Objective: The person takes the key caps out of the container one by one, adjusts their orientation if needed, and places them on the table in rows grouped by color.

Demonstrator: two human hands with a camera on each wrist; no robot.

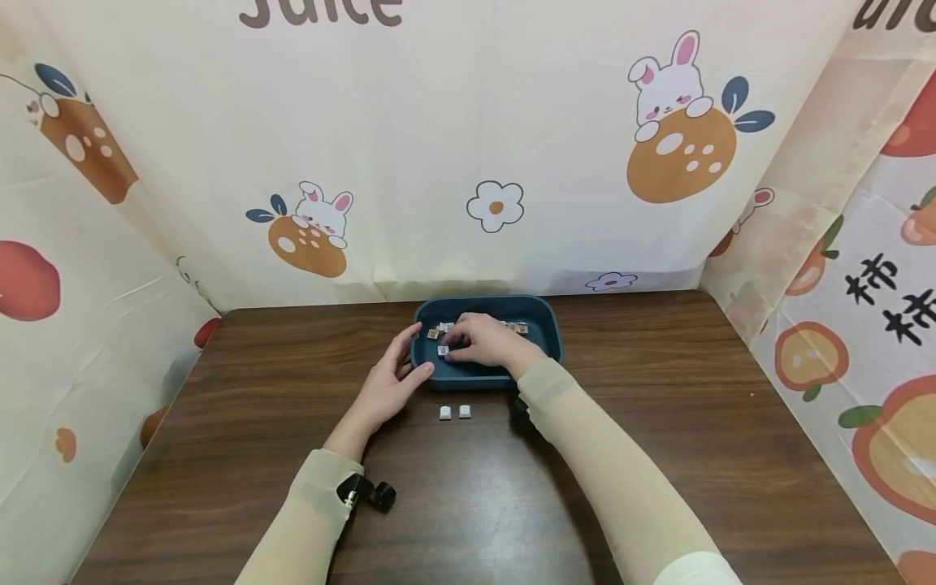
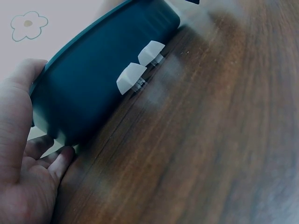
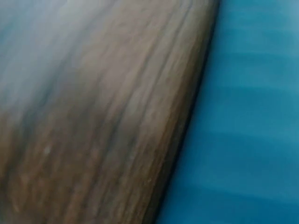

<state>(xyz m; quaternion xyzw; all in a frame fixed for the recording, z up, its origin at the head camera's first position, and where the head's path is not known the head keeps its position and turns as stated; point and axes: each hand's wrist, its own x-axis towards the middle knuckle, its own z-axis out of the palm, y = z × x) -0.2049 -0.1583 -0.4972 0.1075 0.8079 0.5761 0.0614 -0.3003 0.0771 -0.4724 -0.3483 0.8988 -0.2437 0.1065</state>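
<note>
tray [image 1: 475, 383] on wooden table [image 1: 658, 390], patterned backdrop [image 1: 431, 122]

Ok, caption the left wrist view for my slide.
Left hand touching a blue tray, two white keycaps beside it.

I see cream rabbit-and-fruit-print fabric [image 1: 431, 122] across the frame's top and sides, and a pale sheen [image 1: 475, 471] on the dark wood-grain counter [image 1: 702, 422], lower centre.
</note>
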